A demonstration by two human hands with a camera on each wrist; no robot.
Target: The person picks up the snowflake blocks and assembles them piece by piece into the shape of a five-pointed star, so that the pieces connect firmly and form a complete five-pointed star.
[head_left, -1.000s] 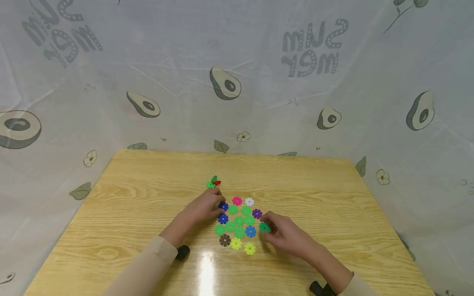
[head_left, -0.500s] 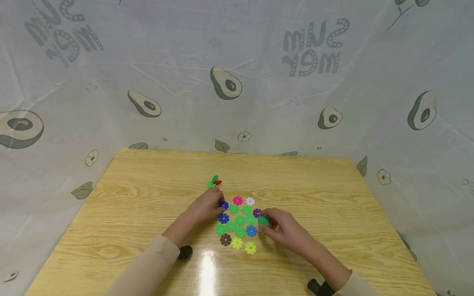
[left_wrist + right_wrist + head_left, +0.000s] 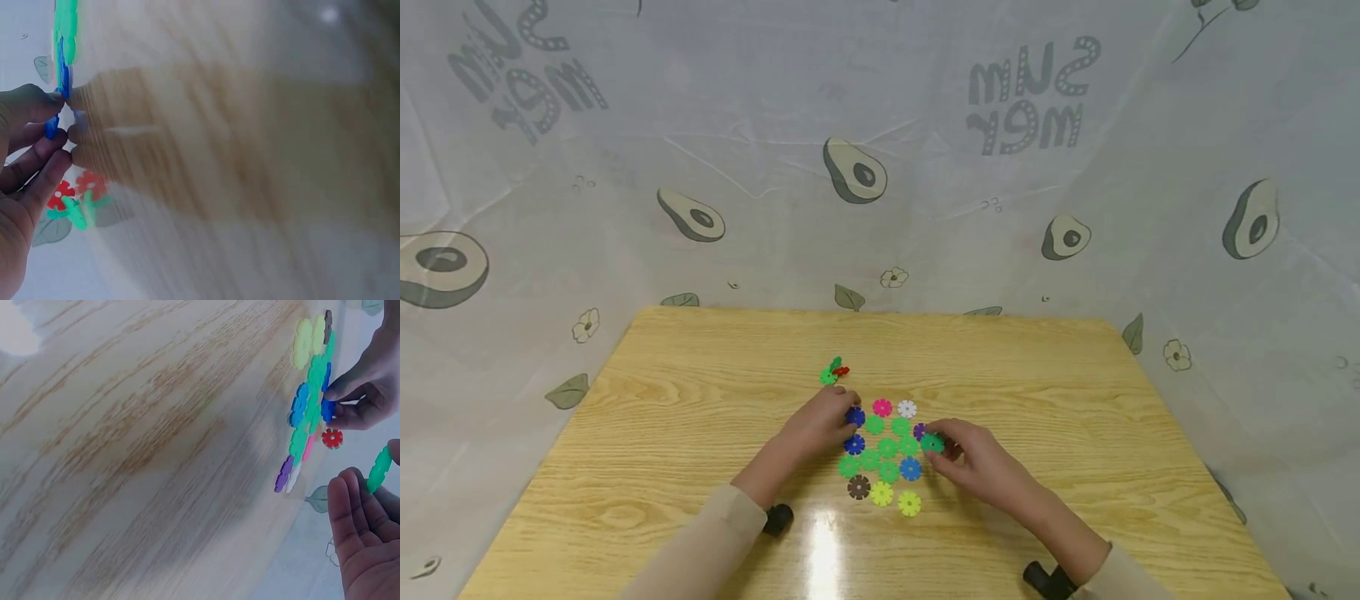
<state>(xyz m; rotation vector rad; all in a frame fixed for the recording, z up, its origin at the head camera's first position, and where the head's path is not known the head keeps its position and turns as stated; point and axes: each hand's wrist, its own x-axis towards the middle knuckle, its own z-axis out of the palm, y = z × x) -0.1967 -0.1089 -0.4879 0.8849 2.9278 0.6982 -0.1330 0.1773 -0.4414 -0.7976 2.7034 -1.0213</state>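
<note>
A flat cluster of notched snowflake discs lies mid-table in the head view, with several light green discs [image 3: 888, 448] at its centre. My left hand [image 3: 820, 423] is at its left side, pinching a dark blue snowflake disc [image 3: 856, 417] between thumb and fingers; the left wrist view shows this blue disc [image 3: 52, 127] edge-on. Over on the right, my right hand [image 3: 988, 467] holds a darker green snowflake disc [image 3: 933, 443] by its edge. That green disc [image 3: 379, 469] is raised off the table and, in the head view, partly covers a purple disc [image 3: 920, 431].
Behind the left hand stands a small joined piece of green and red discs [image 3: 835, 372]. Around the cluster's edge are pink [image 3: 882, 407], white [image 3: 907, 408], brown [image 3: 859, 487], yellow [image 3: 882, 493] and lighter blue [image 3: 911, 468] discs. A printed curtain [image 3: 925, 217] hangs behind the table.
My right hand has carried the darker green disc slightly away from me, towards the purple disc, and turned it a little. The left hand stays at the dark blue disc.
</note>
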